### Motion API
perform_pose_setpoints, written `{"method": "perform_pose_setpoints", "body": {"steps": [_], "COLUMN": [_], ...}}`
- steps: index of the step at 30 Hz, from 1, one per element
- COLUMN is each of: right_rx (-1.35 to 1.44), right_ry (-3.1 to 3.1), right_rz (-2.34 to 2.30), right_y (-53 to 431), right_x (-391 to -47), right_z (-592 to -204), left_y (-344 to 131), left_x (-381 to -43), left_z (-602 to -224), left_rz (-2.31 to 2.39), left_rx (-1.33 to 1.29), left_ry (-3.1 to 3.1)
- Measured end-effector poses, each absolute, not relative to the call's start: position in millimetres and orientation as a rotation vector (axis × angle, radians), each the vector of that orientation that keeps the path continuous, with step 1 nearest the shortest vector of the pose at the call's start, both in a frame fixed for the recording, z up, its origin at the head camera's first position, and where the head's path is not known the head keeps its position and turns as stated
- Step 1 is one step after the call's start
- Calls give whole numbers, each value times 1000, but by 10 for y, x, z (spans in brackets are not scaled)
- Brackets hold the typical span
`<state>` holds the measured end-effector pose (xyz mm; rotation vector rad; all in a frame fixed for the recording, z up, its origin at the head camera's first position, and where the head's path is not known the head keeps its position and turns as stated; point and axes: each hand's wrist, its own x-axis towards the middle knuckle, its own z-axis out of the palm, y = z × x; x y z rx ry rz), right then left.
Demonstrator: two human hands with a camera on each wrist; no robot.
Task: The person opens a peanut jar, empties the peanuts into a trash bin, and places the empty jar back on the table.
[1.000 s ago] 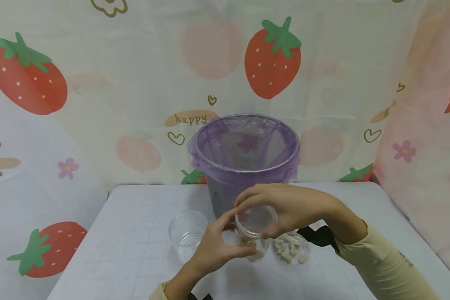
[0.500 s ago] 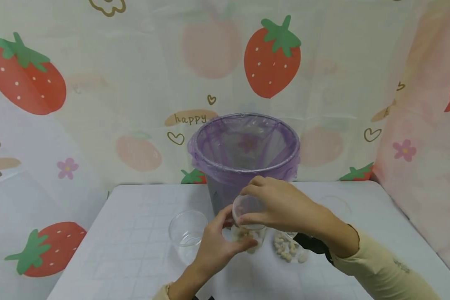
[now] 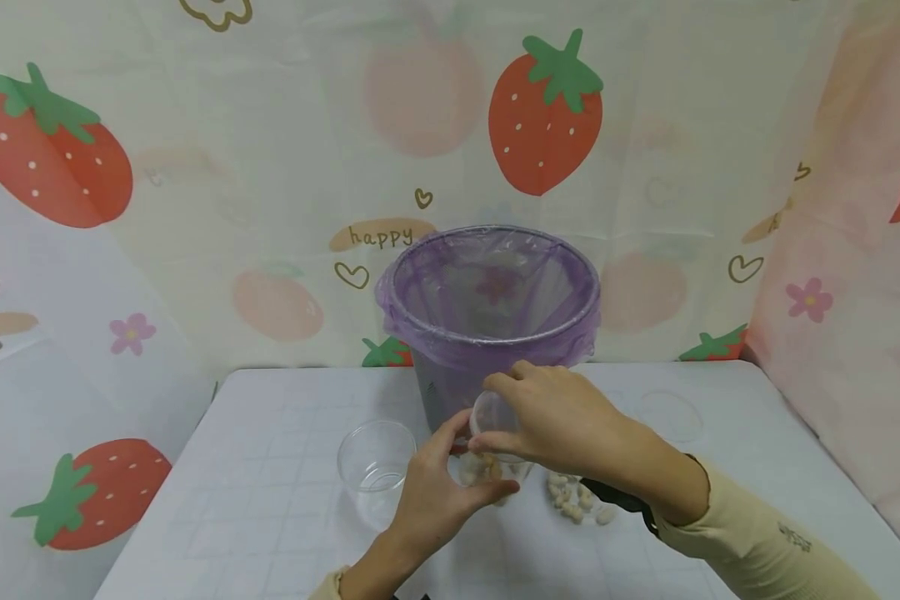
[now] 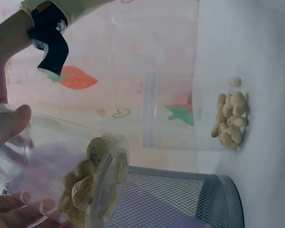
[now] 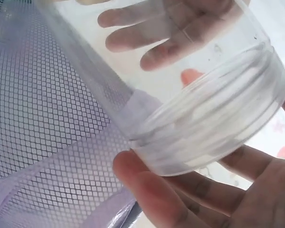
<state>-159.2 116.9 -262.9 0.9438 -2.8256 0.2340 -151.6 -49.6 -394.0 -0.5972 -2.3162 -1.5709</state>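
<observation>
In the head view my left hand (image 3: 435,492) grips the side of a clear plastic jar (image 4: 61,147), thumb in front. Peanuts (image 4: 85,185) lie in its bottom end, as the left wrist view shows. My right hand (image 3: 562,425) holds the jar's clear screw lid (image 5: 218,114) by its edge, thumb on the near side and fingers beyond. The lid sits on the jar's mouth, and the jar leans a little in the hands. Through the jar wall, the right wrist view shows the other hand's fingertips (image 5: 156,54).
Right behind the hands stands a mesh bin (image 3: 435,392) with a purple liner (image 3: 570,342). Another clear jar (image 3: 375,467) stands to the left. To the right, a third jar (image 4: 171,114) holds peanuts. A faint round outline (image 3: 671,417) shows farther right.
My right hand has turned at the lid, its wrist dropping and its fingers closing in round the edge. The left hand keeps its grip on the jar, nearly in place.
</observation>
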Motion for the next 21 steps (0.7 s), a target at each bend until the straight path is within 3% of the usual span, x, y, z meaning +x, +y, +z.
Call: {"method": "perform_pose_setpoints", "body": {"steps": [21], "right_rx": [1127], "right_ry": [-2831], "right_rz": [392], "right_y": [1247], "right_x": [-1614], "right_z": [-2578], "left_y": [-519], "left_x": [-1514], "left_z": [-3944], "left_rz": [-1588], "left_rx": [-610], "left_ry": [-2338]}}
